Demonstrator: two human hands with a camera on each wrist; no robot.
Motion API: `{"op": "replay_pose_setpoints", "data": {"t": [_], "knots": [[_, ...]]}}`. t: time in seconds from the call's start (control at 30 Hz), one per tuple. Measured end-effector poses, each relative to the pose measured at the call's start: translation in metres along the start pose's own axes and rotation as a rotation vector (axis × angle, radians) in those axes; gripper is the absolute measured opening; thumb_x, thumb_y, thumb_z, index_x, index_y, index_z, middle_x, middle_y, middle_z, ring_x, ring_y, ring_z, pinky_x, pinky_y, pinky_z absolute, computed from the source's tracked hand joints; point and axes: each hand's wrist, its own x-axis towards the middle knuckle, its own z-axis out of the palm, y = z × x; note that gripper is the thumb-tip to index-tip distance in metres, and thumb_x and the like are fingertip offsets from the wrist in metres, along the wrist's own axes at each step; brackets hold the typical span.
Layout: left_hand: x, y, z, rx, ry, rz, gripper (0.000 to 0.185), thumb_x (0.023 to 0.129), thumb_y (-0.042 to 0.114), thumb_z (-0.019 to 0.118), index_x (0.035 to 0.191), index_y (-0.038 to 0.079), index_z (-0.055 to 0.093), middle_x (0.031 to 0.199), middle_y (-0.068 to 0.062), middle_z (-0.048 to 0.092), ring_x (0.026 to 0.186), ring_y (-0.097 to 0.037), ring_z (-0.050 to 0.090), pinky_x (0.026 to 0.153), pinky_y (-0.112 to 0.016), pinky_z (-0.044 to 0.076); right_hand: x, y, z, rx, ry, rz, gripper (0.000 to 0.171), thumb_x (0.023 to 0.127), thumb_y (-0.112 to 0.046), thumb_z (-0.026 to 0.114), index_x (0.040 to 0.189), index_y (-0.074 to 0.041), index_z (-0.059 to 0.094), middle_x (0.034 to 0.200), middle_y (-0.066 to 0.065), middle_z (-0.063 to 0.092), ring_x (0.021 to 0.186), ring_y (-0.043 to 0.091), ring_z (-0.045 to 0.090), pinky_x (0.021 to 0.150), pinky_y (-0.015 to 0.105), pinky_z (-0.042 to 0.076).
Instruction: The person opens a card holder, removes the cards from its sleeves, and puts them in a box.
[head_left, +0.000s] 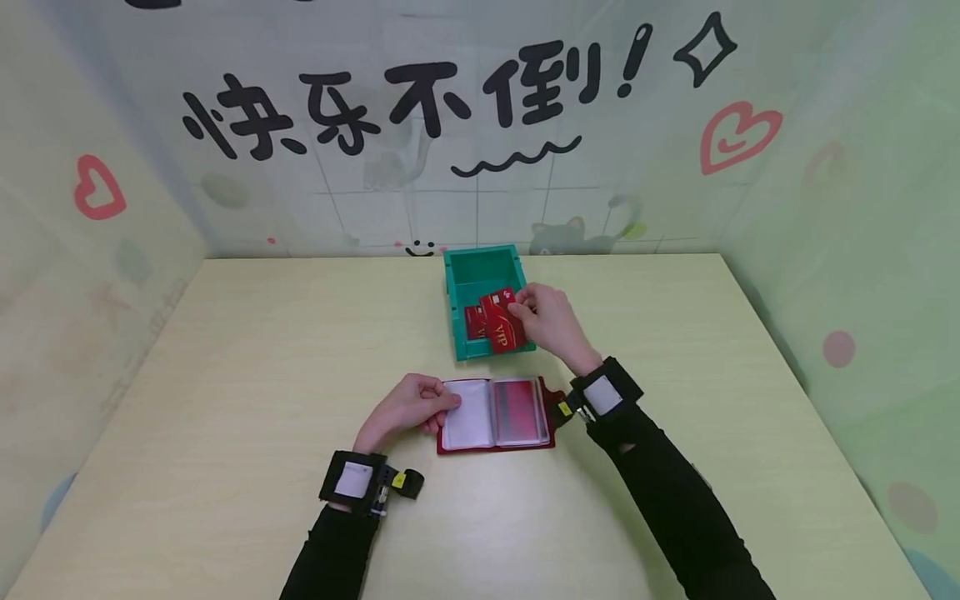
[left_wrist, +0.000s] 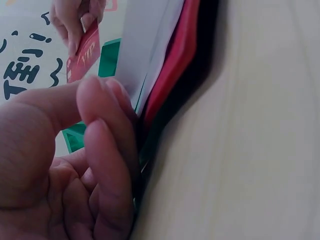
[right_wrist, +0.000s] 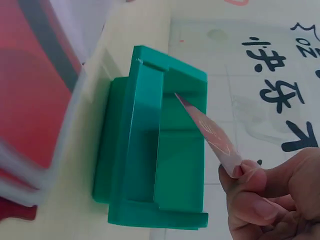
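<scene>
A red card point(head_left: 503, 321) marked VIP is pinched at its right edge between the thumb and fingers of my right hand point(head_left: 553, 321). The hand holds it over the near part of a green plastic bin point(head_left: 459, 283). Another red card point(head_left: 474, 323) shows inside the bin, partly behind the held one. Nearer to me an open card holder point(head_left: 468, 417) with a red cover and clear sleeves lies on the table. My left hand point(head_left: 411, 404) grips its left edge, thumb on the whitish page. A pinkish-red card point(head_left: 517, 412) shows through the right-hand sleeve.
The light wood table point(head_left: 247, 358) meets a printed wall point(head_left: 360, 200) just behind the bin. Side walls stand at left and right. A closing tab point(head_left: 553, 400) sticks out from the card holder's right side, close beneath the right wrist's strap.
</scene>
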Motion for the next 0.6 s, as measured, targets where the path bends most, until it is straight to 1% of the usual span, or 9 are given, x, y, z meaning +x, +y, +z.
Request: {"op": "replay_pose_setpoints", "data": {"t": [0.1,0.17,0.23,0.3,0.37,0.43,0.53,0.6], "knots": [[0.000,0.000,0.000,0.001,-0.001,0.001,0.018,0.095,0.020,0.069,0.088,0.003,0.064,0.061,0.000,0.061,0.048,-0.010,0.052,0.051,-0.020,0.048,0.012,-0.005,0.004,-0.051,0.021,0.002,0.026,0.101,-0.014,0.060,0.118,0.006,0.061,0.102,0.023,0.071,0.082,0.029,0.064,0.066,0.032,0.054],[0.000,0.000,0.000,0.001,-0.004,0.002,0.018,0.095,0.020,0.069,0.088,0.003,0.064,0.061,0.000,0.061,0.049,-0.010,0.052,0.051,-0.020,0.048,0.020,-0.007,0.009,-0.088,0.011,0.009,0.035,0.100,-0.011,0.060,0.130,0.007,0.057,0.107,0.024,0.071,0.088,0.032,0.067,0.074,0.036,0.059],[-0.001,0.000,-0.001,0.003,-0.007,0.001,0.019,0.095,0.021,0.069,0.089,0.003,0.064,0.062,0.000,0.061,0.050,-0.010,0.053,0.052,-0.020,0.049,0.026,-0.007,0.013,-0.123,-0.017,0.024,0.045,0.100,-0.007,0.060,0.141,0.007,0.049,0.118,0.025,0.069,0.096,0.034,0.070,0.082,0.041,0.061],[-0.001,0.000,-0.001,0.001,-0.008,-0.001,0.020,0.095,0.022,0.069,0.090,0.003,0.064,0.062,0.000,0.061,0.051,-0.011,0.054,0.053,-0.020,0.049,0.032,-0.008,0.017,-0.169,-0.053,0.033,0.054,0.099,-0.003,0.059,0.148,0.005,0.041,0.131,0.025,0.064,0.110,0.036,0.068,0.091,0.045,0.059],[-0.002,0.000,-0.001,0.001,-0.007,-0.003,0.022,0.095,0.024,0.069,0.091,0.003,0.065,0.063,0.000,0.061,0.052,-0.011,0.055,0.054,-0.021,0.049,0.037,-0.010,0.020,-0.223,-0.092,0.041,0.059,0.098,-0.001,0.059,0.152,0.004,0.036,0.142,0.025,0.057,0.121,0.037,0.064,0.098,0.047,0.056],[-0.002,-0.001,-0.001,0.000,-0.005,-0.005,0.023,0.095,0.025,0.069,0.092,0.003,0.065,0.063,-0.001,0.061,0.053,-0.011,0.055,0.055,-0.021,0.049,0.041,-0.012,0.024,-0.268,-0.131,0.046,0.060,0.098,0.000,0.058,0.153,0.003,0.035,0.148,0.024,0.053,0.128,0.038,0.060,0.101,0.048,0.054],[-0.003,0.000,-0.001,-0.003,-0.004,-0.005,0.022,0.095,0.024,0.069,0.092,0.003,0.064,0.063,0.000,0.061,0.053,-0.011,0.055,0.055,-0.021,0.049,0.047,-0.016,0.028,-0.311,-0.160,0.051,0.057,0.098,-0.001,0.057,0.152,0.002,0.037,0.145,0.023,0.056,0.127,0.036,0.061,0.101,0.048,0.054],[-0.003,0.001,-0.001,-0.007,-0.006,-0.003,0.021,0.095,0.023,0.069,0.091,0.003,0.064,0.062,0.000,0.061,0.052,-0.011,0.055,0.054,-0.021,0.049,0.051,-0.018,0.032,-0.339,-0.164,0.047,0.053,0.099,-0.001,0.056,0.149,0.003,0.041,0.139,0.023,0.060,0.123,0.035,0.064,0.100,0.047,0.055]]}}
